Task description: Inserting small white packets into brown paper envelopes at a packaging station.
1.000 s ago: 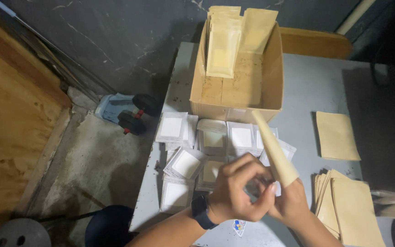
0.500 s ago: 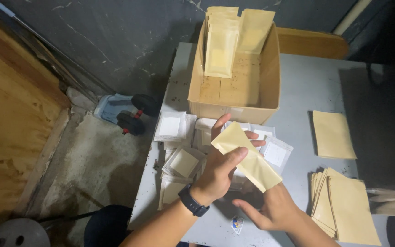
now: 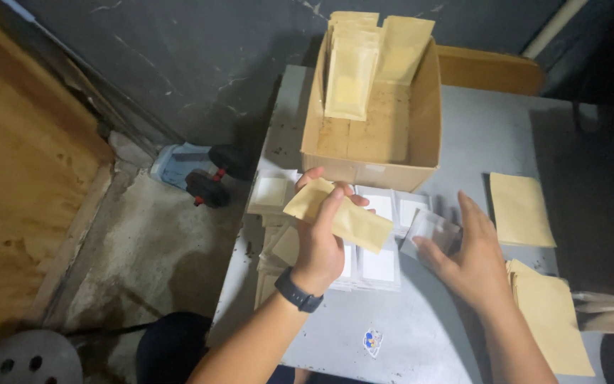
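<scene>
Left hand (image 3: 321, 242): grip clamped on a tan paper pouch (image 3: 339, 217), held tilted above the white sachets (image 3: 378, 267) on the grey worktop (image 3: 421, 334). Right hand (image 3: 467, 259): fingers apart, touching a clear sachet (image 3: 431, 229) (just beside the pouch). Beyond: cardboard box (image 3: 374, 171) holding upright pouches (image 3: 353, 75).

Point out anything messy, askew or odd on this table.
The small clear packets with white inserts lie in a loose, overlapping heap below the brown cardboard box, some tilted. A small colourful sticker sits alone on the grey table. The tan paper pouches in the box lean unevenly. Nothing looks damaged.
</scene>
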